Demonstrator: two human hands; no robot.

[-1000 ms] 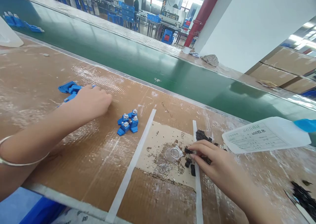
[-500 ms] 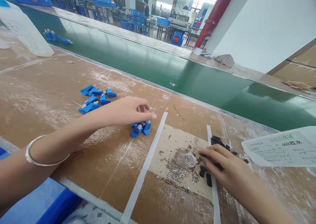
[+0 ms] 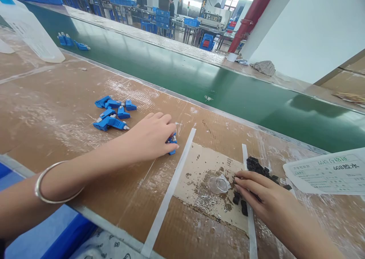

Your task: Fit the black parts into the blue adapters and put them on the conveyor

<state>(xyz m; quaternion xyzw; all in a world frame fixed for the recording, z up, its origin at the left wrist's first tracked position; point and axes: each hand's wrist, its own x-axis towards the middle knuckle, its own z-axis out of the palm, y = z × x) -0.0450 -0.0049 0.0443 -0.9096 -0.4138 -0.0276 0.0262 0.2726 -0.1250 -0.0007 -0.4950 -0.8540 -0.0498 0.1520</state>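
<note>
Left hand [image 3: 154, 137] curls over blue parts [image 3: 172, 151] left of the dish [image 3: 218, 185], apparently at pick-up; lifting calls for a secure pinch. Right hand [image 3: 265, 196], fingertips narrowed, lies right of the dish beside black parts [image 3: 244, 208]. Neither hand's hold can be told.

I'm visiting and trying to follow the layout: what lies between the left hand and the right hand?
In the head view, a white tape strip, then a pale card bearing a small clear dish, lie between left hand and right hand.
</note>
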